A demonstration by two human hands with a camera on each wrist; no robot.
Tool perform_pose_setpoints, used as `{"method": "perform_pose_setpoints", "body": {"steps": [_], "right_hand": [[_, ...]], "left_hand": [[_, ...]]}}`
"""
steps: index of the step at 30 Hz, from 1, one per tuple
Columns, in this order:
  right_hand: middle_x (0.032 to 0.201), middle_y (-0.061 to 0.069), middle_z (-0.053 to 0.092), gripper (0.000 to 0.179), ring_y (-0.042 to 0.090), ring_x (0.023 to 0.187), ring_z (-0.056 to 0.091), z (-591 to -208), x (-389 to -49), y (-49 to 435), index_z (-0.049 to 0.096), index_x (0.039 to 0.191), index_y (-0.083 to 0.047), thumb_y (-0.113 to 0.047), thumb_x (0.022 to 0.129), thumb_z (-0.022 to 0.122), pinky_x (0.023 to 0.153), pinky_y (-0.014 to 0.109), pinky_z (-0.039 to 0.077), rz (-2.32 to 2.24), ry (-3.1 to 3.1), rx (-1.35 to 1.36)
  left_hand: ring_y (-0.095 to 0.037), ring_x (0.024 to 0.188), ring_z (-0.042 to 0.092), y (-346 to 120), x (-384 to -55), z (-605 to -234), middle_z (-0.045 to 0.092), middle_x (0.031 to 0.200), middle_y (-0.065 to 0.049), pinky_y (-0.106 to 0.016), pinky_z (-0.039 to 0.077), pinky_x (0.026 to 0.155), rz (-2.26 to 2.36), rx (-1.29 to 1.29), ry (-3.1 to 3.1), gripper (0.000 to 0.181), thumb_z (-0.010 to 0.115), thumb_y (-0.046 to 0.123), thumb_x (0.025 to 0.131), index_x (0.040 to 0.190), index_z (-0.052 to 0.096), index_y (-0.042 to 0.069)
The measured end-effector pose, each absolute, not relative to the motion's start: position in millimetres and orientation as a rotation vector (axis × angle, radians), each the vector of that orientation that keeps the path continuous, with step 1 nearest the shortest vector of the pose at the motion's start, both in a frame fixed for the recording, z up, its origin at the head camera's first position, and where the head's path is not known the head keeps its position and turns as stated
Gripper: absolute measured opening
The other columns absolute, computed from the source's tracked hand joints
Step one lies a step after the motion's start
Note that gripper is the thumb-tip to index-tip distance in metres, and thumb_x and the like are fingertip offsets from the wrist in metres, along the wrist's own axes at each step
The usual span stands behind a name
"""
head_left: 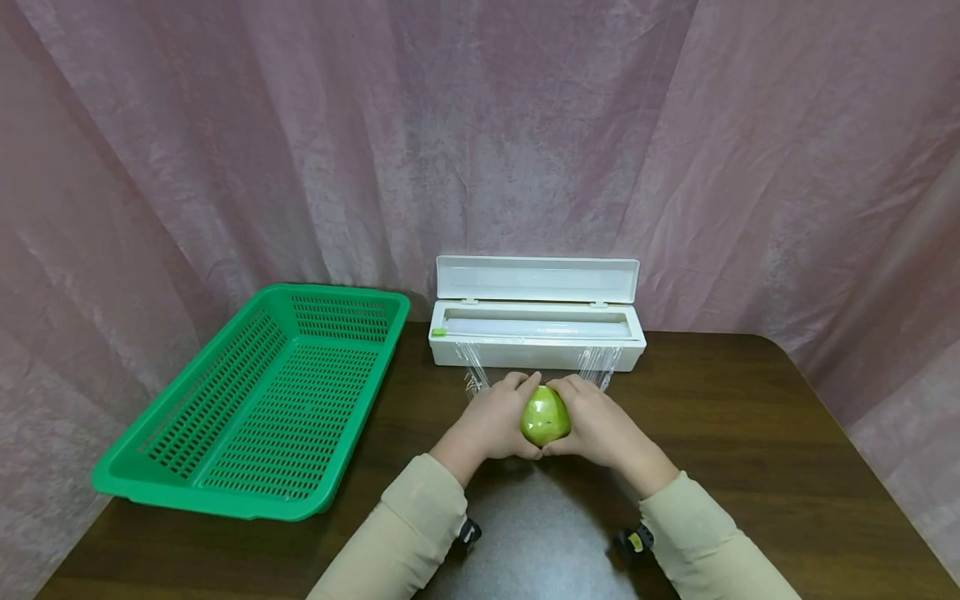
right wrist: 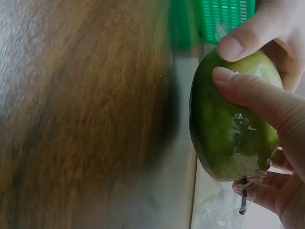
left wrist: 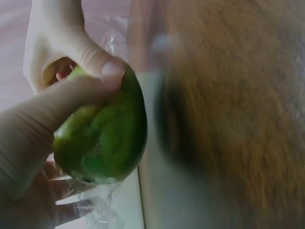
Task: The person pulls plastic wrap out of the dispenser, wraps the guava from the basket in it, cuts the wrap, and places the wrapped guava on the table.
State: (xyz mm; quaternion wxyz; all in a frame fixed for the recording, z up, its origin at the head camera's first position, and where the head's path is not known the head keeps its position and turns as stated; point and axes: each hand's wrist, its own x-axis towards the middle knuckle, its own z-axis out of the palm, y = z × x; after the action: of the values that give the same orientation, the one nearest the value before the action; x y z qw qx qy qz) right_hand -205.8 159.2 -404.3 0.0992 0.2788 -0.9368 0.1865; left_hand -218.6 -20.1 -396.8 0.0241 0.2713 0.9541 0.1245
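Between my two hands is a green pear (head_left: 545,415), its dark stem (right wrist: 243,195) showing in the right wrist view. My left hand (head_left: 497,421) grips its left side and my right hand (head_left: 596,421) its right side. Both thumbs lie close together on the pear's near face. Clear plastic wrap (left wrist: 102,205) clings to the pear and bunches around the stem end and the fingers. In the head view, strands of wrap (head_left: 597,360) reach from the hands to the front of the white wrap dispenser (head_left: 536,353).
The dispenser's lid (head_left: 536,279) stands raised, with a roll of film (head_left: 536,327) inside. On the left is a green slotted plastic basket (head_left: 367,400). A pink curtain (head_left: 465,150) hangs behind the dark wooden table (head_left: 750,450).
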Motion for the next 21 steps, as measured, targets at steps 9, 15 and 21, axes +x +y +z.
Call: {"method": "perform_pose_setpoints", "body": {"steps": [9,15,21], "right_hand": [[0.109,0.008,0.059,0.079,0.020,0.094,0.057,-401,-209,160,0.057,0.119,-0.003,-0.036,0.056,0.090,0.079,0.036,0.050,0.612,-2.819,0.811],[0.107,0.007,0.059,0.078,0.018,0.093,0.055,-398,-211,162,0.057,0.120,-0.003,-0.035,0.057,0.090,0.080,0.036,0.049,0.687,-2.852,0.811],[0.106,0.005,0.058,0.078,0.017,0.091,0.055,-397,-210,165,0.057,0.121,-0.006,-0.036,0.057,0.090,0.079,0.036,0.048,0.743,-2.855,0.798]], "left_hand": [[-0.024,0.110,0.056,-12,-214,-392,0.054,0.127,-0.009,-0.038,0.051,0.088,0.141,0.928,3.076,0.099,0.084,0.048,0.062,0.141,0.040,0.006],[-0.024,0.110,0.055,-9,-213,-394,0.052,0.128,-0.010,-0.038,0.051,0.087,0.087,0.903,3.080,0.104,0.088,0.042,0.059,0.142,0.037,0.006],[-0.023,0.102,0.057,-9,-214,-393,0.056,0.118,-0.010,-0.036,0.052,0.081,0.119,0.902,3.099,0.091,0.086,0.036,0.061,0.136,0.043,0.006]]}}
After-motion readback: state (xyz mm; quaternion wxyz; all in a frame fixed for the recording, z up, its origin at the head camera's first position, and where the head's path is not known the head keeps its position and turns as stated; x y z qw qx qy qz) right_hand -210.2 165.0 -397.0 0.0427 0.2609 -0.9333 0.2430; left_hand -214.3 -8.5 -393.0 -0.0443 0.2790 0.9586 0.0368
